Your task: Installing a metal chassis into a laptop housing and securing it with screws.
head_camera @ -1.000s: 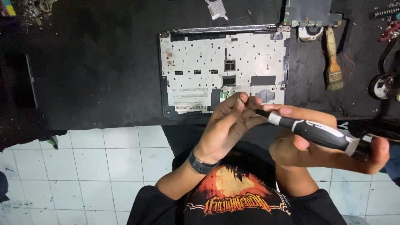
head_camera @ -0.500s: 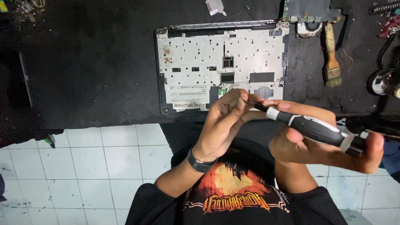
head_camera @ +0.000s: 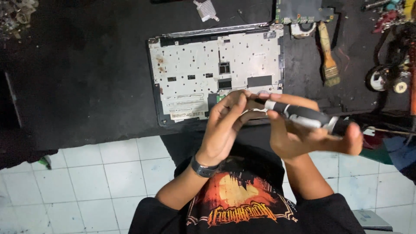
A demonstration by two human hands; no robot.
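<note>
Shifted slightly left since earlier: right hand [head_camera: 310,136] gripping black-and-grey screwdriver [head_camera: 305,116], left hand [head_camera: 227,125] pinching its tip narrowly, both held over the near edge of the black workbench [head_camera: 86,86], just before the opened laptop shell [head_camera: 216,71].

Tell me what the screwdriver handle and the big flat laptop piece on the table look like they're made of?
The screwdriver handle looks like black plastic or rubber with a silvery collar; it is matte, with dull highlights. The laptop piece looks like thin pale metal sheet, punched with many small holes and showing rusty spots, set in a dark, probably plastic frame.
</note>
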